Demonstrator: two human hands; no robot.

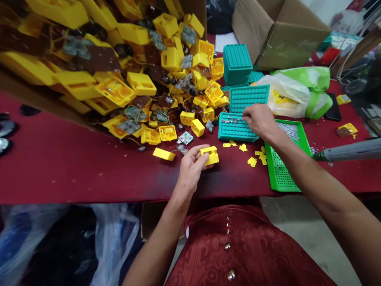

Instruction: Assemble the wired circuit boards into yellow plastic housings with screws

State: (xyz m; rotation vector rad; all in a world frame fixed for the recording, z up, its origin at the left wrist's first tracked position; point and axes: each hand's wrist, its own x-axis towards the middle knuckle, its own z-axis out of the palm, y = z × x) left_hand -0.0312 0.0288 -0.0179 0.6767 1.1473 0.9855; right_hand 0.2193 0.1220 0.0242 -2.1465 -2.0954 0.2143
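Right now, the yellow casing (213,159) sits near the table's front edge, gripped between the thumb and fingers of your left hand (190,167), its long axis running roughly left to right. From it, the teal ridged tray (230,134) lies farther off and to the right, lengthwise the same way; your right hand (261,119) is the nearer one, curled over its right end, beside a row of small metal pieces (233,120). Whether those fingertips pinch anything, you can't tell. Your right forearm hides part of the green basket (271,171); the casing's far side is hidden.
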